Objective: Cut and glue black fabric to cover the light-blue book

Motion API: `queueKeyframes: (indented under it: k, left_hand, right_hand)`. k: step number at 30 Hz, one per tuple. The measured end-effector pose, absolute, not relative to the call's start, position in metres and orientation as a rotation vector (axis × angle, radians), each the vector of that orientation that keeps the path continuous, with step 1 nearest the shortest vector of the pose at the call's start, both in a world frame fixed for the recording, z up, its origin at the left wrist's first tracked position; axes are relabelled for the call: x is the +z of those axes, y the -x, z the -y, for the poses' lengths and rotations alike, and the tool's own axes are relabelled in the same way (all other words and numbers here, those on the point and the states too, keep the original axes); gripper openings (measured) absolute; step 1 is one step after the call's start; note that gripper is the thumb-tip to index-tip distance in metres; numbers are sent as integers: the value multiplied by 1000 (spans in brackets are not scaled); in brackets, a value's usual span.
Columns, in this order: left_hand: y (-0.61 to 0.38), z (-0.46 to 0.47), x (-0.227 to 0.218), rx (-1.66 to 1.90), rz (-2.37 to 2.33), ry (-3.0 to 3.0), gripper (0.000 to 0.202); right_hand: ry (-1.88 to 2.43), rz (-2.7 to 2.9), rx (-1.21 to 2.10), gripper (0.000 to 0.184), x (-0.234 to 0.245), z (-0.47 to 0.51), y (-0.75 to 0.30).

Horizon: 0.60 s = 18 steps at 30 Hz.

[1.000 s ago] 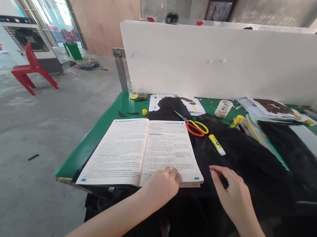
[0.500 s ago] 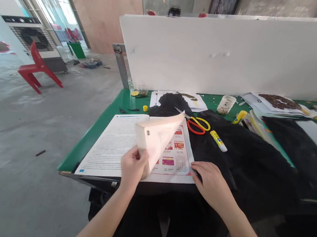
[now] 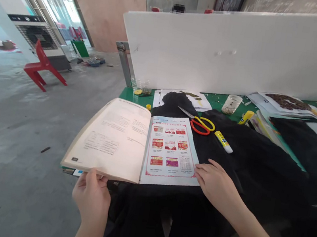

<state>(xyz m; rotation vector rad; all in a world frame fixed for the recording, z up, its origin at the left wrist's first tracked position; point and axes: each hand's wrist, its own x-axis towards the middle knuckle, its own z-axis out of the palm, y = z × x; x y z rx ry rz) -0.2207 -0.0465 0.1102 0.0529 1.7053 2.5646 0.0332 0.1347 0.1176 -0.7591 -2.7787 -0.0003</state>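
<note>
An open book (image 3: 113, 139) lies at the table's near edge, its left pages raised in a thick, slightly curved block. My left hand (image 3: 92, 192) pinches the lower edge of that block, thumb on top and fingers beneath. On the right is a page with red product pictures (image 3: 170, 146), lying flat. My right hand (image 3: 217, 182) is open, its outstretched fingertips touching the right edge of this page. Beyond the page, scissors with red and yellow handles (image 3: 201, 125) and a yellow glue stick (image 3: 223, 141) rest on black cloth (image 3: 250, 149).
A clear plastic cup (image 3: 232, 105) stands on the green table (image 3: 215, 99). Papers with dark brown bits (image 3: 287, 102) lie at the back right. A white board (image 3: 216, 55) rises along the far side. To the left, a red chair (image 3: 42, 64) stands on the concrete floor.
My left hand has swung the block of pages over from right to left, uncovering the whole picture page. My right hand has stayed at the page's right edge.
</note>
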Motion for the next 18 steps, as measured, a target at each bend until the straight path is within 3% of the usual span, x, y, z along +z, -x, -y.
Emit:
queueKeyframes:
  k: [3,6,9,11,16,18]
  left_hand:
    - [230,69,93,2406,-1812,-13,13]
    - [242,94,84,1943,-2017,-74,28]
    - [251,113,94,1495,-2345,-359,37]
    - [254,117,109,1378,-2580,-559,39]
    - [263,102,138,1123,-2637,-1618,25]
    - [266,92,138,834,-2458,-2043,37]
  right_hand:
    - [744,2786,-4,28,117,-135,-33]
    - [747,2769,33,28,116,-135,-35]
    - [761,2758,50,28,116,-133,-35]
    - [753,2768,36,28,116,-132,-35]
    - [790,2759,7,26,115,-130,-33]
    - [813,2737,-9,25,116,-129,-32]
